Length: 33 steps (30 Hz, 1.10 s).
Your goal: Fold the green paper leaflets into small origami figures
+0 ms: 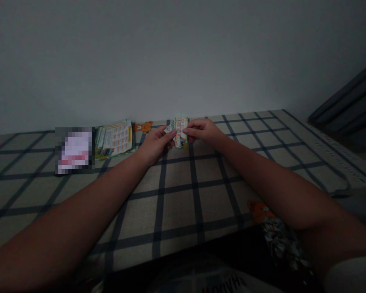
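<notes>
Between my two hands, held up above the checked cloth, is a small folded printed paper (180,136) in white, green and orange. My left hand (158,142) pinches its left side, thumb on the front. At the paper's right edge, my right hand (201,131) grips it between thumb and fingers. Left of my left hand lies a stack of similar printed sheets (117,138), spread a little unevenly. How many folds the held paper has, I cannot tell.
A pixelated pale object (76,150) lies left of the stack. The checked cloth (179,203) has bear prints and meets a grey wall (183,57) behind. Near my right forearm sits a crumpled, shiny dark-and-white item (283,242). Dark folded fabric (350,106) hangs at the right.
</notes>
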### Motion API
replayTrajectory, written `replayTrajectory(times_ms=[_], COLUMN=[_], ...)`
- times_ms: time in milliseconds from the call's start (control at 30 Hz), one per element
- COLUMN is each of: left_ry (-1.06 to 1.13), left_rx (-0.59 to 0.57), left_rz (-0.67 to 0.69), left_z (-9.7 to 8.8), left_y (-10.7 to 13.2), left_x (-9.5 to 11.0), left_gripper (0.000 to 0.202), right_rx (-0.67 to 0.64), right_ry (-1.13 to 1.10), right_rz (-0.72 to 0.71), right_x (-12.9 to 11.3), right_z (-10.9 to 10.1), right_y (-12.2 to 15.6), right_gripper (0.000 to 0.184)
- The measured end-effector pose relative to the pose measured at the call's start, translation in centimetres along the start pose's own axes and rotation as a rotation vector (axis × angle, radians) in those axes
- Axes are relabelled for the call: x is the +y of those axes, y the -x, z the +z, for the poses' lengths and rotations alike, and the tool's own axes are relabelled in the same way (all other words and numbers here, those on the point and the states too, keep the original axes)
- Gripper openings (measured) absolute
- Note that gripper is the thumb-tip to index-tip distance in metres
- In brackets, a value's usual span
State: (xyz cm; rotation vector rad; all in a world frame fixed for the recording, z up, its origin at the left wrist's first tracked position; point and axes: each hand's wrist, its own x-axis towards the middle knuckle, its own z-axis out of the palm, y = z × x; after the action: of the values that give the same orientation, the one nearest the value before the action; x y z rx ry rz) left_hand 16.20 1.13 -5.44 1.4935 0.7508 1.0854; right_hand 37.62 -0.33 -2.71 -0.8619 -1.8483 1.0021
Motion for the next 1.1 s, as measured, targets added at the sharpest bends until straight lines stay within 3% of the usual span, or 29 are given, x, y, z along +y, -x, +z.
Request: replayTrajectory(times_ms=[167, 367, 467, 700, 933, 1100], left_ry=[0.102, -0.011, -0.083, -0.077, 0.053, -0.05], left_rx=[-0.002, 0.187, 0.22, 0.114, -0.008, -0.095], left_rz=[-0.034, 0.094, 0.089, 0.027, -0.075, -0.029], left_z=[0.3, 0.5, 0.5, 0.7, 0.3, 0.3], left_y=[-0.1, -0.4, -0.2, 0.4, 0.6, 0.8], left_x=[0.1, 0.2, 0.6, 0.6, 0.2, 0.5], left_gripper=[0.041, 0.046, 0.042, 0.049, 0.035, 0.04], right_rx=[-0.03, -0.024, -0.032, -0.027, -0.016, 0.003], right_ry=[0.009, -0.024, 0.0, 0.014, -0.003, -0.064], right_rz=[-0.026, -0.022, -0.014, -0.004, 0.064, 0.085], right_x=[0.1, 0.3, 0.3, 0.2, 0.3, 0.9], right_z=[0.0, 0.1, 0.1, 0.2, 0.5, 0.8], right_y=[0.0, 0.0, -0.1, -0.1, -0.3, -0.5], right_gripper=[0.045, 0.045, 0.047, 0.045, 0.035, 0.039])
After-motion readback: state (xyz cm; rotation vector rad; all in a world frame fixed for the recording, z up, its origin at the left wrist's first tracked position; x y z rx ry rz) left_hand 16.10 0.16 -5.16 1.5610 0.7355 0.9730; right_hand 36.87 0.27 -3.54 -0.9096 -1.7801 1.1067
